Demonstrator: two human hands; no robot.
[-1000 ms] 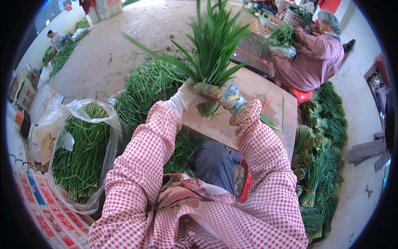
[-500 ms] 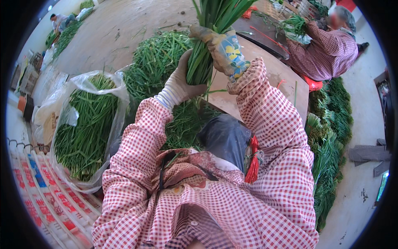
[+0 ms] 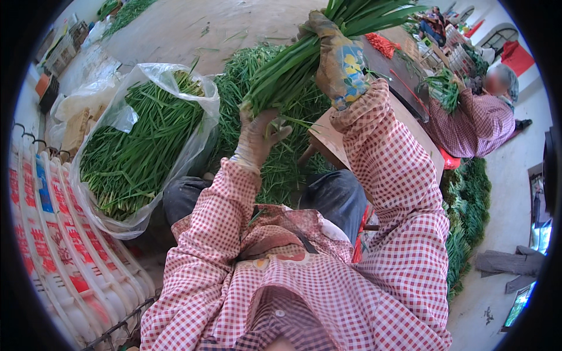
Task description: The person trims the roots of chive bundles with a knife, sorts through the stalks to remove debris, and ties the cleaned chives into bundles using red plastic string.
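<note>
A bunch of long, flat green garlic chives (image 3: 287,73) slants across the upper middle, its leaves toward the upper right. My right hand (image 3: 338,64), in a soiled glove with a blue and yellow flower print, is closed round it. My left hand (image 3: 257,136), in a dirty pale knit glove, is at the bunch's lower left end. Its thumb stands apart from the fingers, which are partly hidden at the stem ends. A thin loose stalk (image 3: 300,121) sticks out beside that thumb.
At left, a clear plastic bag (image 3: 208,108) holds more chives beside a white and red slatted crate (image 3: 64,245). Loose greens (image 3: 234,76) heap before my knees. A low wooden table (image 3: 333,137) stands right of them. A co-worker (image 3: 468,120) holds greens at right; bundles (image 3: 468,205) are piled behind.
The bunch has tipped from nearly upright to a slant, leaves swinging right. My left hand has moved down to its lower end. The view has shifted, showing more of the room at right.
</note>
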